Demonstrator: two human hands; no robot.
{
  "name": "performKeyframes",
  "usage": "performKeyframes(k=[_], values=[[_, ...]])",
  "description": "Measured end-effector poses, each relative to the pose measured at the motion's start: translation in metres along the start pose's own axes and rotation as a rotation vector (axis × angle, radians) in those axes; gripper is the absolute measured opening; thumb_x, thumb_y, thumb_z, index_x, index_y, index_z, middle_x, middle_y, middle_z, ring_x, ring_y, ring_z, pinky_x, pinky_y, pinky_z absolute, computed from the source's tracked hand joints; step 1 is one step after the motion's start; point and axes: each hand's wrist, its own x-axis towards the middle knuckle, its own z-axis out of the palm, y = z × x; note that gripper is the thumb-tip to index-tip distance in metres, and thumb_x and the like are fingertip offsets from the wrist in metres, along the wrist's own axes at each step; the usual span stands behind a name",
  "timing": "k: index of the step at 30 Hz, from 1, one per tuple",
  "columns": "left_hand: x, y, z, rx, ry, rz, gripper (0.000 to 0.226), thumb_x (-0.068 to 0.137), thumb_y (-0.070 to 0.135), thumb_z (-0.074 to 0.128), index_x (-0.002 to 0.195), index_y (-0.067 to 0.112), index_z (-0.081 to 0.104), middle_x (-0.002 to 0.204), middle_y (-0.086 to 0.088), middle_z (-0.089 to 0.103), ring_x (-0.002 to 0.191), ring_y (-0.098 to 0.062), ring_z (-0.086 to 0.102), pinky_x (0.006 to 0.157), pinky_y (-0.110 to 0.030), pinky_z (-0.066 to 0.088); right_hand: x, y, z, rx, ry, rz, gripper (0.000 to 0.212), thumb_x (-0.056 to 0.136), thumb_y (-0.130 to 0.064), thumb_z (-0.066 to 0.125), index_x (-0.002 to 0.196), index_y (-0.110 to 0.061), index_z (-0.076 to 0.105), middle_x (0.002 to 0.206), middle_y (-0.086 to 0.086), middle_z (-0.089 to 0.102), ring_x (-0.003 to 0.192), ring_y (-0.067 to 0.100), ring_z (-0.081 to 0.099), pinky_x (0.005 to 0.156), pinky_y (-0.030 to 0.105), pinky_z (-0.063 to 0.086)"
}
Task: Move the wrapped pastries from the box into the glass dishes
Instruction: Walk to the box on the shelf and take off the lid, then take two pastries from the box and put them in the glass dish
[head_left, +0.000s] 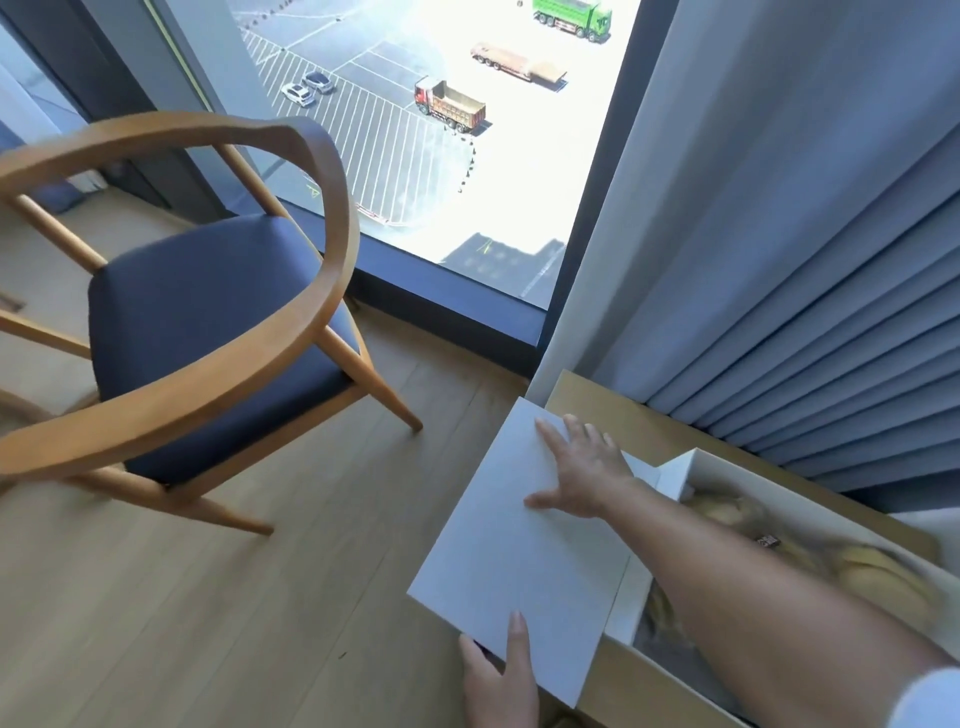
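Head view: right hand (582, 478), fingers (550, 436) spread flat, presses the flat white cardboard lid (519, 540); left hand (498, 675) pinches its lower edge. At lower right, blurred yellow wrapped pastries (857, 566) lie in the open white box (727, 467) on the wooden surface (597, 395).

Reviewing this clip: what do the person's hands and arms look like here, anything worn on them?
Both hands are bare, without gloves, rings or a watch in view. The right hand leads back along a bare forearm to a white sleeve near the elbow. Of the left hand only fingers and part of the palm show; no sleeve is visible.
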Motion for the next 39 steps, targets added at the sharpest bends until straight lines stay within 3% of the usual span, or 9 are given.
performKeyframes(k=[3, 6, 8, 11, 14, 24, 27, 33, 39], values=[[0.0, 0.001, -0.006, 0.1, -0.059, 0.004, 0.036, 0.088, 0.039, 0.064, 0.115, 0.019, 0.05, 0.114, -0.001, 0.062, 0.103, -0.018, 0.057, 0.083, -0.03, 0.041, -0.007, 0.001, -0.001, -0.021, -0.021, 0.0, 0.11, 0.072, -0.077, 0.06, 0.152, -0.036, -0.004, 0.163, 0.009, -0.002, 0.148, 0.031, 0.003, 0.116, 0.054, 0.007], [-0.007, 0.016, -0.019, 0.294, -0.076, 0.045, 0.061, 0.09, 0.04, 0.059, 0.138, 0.012, 0.036, 0.136, -0.008, 0.05, 0.121, -0.025, 0.049, 0.095, -0.033, 0.04, -0.032, -0.001, -0.003, 0.004, 0.072, -0.004, 0.101, 0.078, -0.073, 0.057, 0.153, -0.034, 0.001, 0.163, 0.008, 0.001, 0.149, 0.029, 0.002, 0.117, 0.054, 0.006], [-0.015, 0.035, -0.03, 0.436, -0.065, 0.137, 0.078, 0.09, 0.042, 0.057, 0.148, 0.009, 0.017, 0.149, -0.011, 0.036, 0.13, -0.027, 0.041, 0.104, -0.038, 0.037, -0.054, 0.0, -0.01, 0.02, 0.125, -0.016, 0.096, 0.082, -0.07, 0.055, 0.153, -0.034, 0.002, 0.164, 0.006, 0.002, 0.15, 0.026, 0.002, 0.117, 0.053, 0.005], [-0.04, 0.075, -0.051, 0.659, -0.072, 0.39, 0.089, 0.092, 0.047, 0.051, 0.151, 0.008, -0.003, 0.159, -0.009, 0.012, 0.14, -0.024, 0.028, 0.11, -0.035, 0.03, -0.093, 0.004, -0.037, 0.066, 0.166, -0.005, 0.091, 0.084, -0.069, 0.052, 0.153, -0.033, 0.005, 0.164, 0.005, 0.003, 0.149, 0.022, 0.002, 0.118, 0.052, 0.002], [-0.059, 0.119, -0.061, 0.829, -0.051, 0.646, 0.087, 0.094, 0.05, 0.048, 0.151, 0.011, -0.005, 0.161, -0.005, 0.003, 0.146, -0.019, 0.011, 0.114, -0.029, 0.016, -0.126, 0.007, -0.069, 0.103, 0.192, 0.024, 0.09, 0.084, -0.069, 0.052, 0.153, -0.034, 0.007, 0.163, 0.004, 0.004, 0.149, 0.02, 0.004, 0.119, 0.05, 0.002], [-0.166, 0.242, -0.064, 1.183, -0.003, 1.325, 0.09, 0.091, 0.065, 0.036, 0.152, 0.015, -0.008, 0.161, -0.003, -0.001, 0.147, -0.015, 0.001, 0.115, -0.027, 0.004, -0.277, 0.034, -0.19, 0.221, 0.451, 0.173, 0.086, 0.088, -0.065, 0.051, 0.155, -0.031, 0.008, 0.163, 0.004, 0.008, 0.149, 0.021, 0.005, 0.12, 0.051, 0.003], [-0.192, 0.261, -0.053, 1.243, -0.026, 1.44, 0.09, 0.091, 0.067, 0.031, 0.151, 0.014, -0.01, 0.161, -0.002, -0.003, 0.147, -0.016, -0.002, 0.114, -0.027, -0.002, -0.313, 0.051, -0.204, 0.24, 0.503, 0.226, 0.086, 0.089, -0.065, 0.049, 0.155, -0.031, 0.006, 0.163, 0.005, 0.007, 0.149, 0.021, 0.005, 0.12, 0.051, 0.002], [-0.234, 0.271, -0.02, 1.276, -0.086, 1.61, 0.09, 0.089, 0.069, 0.03, 0.151, 0.019, -0.011, 0.161, -0.001, -0.002, 0.147, -0.018, -0.002, 0.115, -0.032, -0.001, -0.37, 0.089, -0.205, 0.244, 0.626, 0.339, 0.085, 0.088, -0.067, 0.047, 0.154, -0.029, 0.012, 0.162, 0.007, 0.013, 0.148, 0.023, 0.011, 0.119, 0.051, 0.008], [-0.256, 0.259, 0.012, 1.315, -0.141, 1.742, 0.088, 0.088, 0.071, 0.027, 0.152, 0.022, -0.009, 0.162, -0.001, 0.001, 0.148, -0.02, 0.0, 0.117, -0.036, 0.002, -0.4, 0.115, -0.183, 0.231, 0.612, 0.434, 0.085, 0.087, -0.068, 0.045, 0.154, -0.029, 0.011, 0.162, 0.008, 0.012, 0.147, 0.025, 0.012, 0.118, 0.054, 0.01]])
